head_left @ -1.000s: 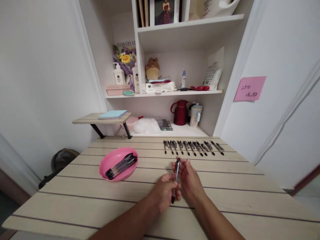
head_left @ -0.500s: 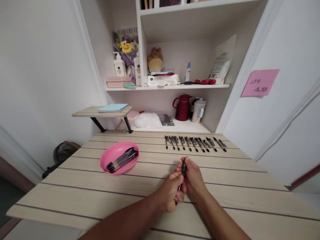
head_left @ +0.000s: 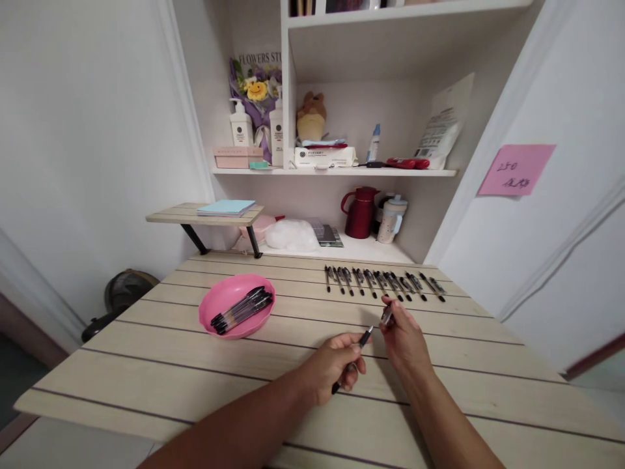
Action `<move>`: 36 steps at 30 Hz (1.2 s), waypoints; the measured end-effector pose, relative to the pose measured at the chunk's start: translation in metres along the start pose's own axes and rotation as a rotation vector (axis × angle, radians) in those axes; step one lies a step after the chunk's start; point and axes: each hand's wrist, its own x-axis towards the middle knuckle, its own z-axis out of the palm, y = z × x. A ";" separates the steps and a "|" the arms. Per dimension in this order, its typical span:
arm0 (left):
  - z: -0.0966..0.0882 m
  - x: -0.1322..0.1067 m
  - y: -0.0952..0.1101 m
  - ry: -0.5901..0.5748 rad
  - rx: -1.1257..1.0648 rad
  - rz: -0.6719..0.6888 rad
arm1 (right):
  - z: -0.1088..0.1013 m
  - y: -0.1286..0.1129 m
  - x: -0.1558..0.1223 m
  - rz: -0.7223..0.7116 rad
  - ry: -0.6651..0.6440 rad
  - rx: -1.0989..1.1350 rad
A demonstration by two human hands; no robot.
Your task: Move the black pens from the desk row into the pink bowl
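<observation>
My left hand is closed round a black pen that points up and to the right over the wooden table. My right hand pinches the pen's cap, held a little apart from the pen's tip. A row of several small black pen parts lies on the table just beyond my right hand. A pink bowl with several more black pens stands to the left of my left hand.
Behind the table are white shelves with a red jug, a white mug, bottles, a pink box and a soft toy. A small wooden riser carries a blue notebook. A pink note sticks to the right wall.
My hands were together on the pen. Now the right hand has drawn away to the right with the cap, and the pen stays in the left hand.
</observation>
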 end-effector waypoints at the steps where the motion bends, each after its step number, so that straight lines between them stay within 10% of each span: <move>1: -0.002 0.003 0.002 0.025 0.003 0.017 | 0.000 0.002 -0.001 0.013 -0.013 -0.031; 13: -0.047 0.014 0.028 0.378 -0.259 0.268 | 0.023 0.032 -0.008 0.247 -0.248 -0.212; 21: -0.056 0.023 0.024 0.404 -0.245 0.333 | 0.083 0.027 0.071 -0.140 -0.383 -1.122; 28: -0.060 0.033 0.020 0.402 -0.210 0.379 | 0.146 0.038 0.140 -0.268 -0.360 -1.458; 36: -0.068 0.048 0.012 0.358 -0.242 0.394 | 0.171 0.073 0.148 -0.267 -0.463 -1.663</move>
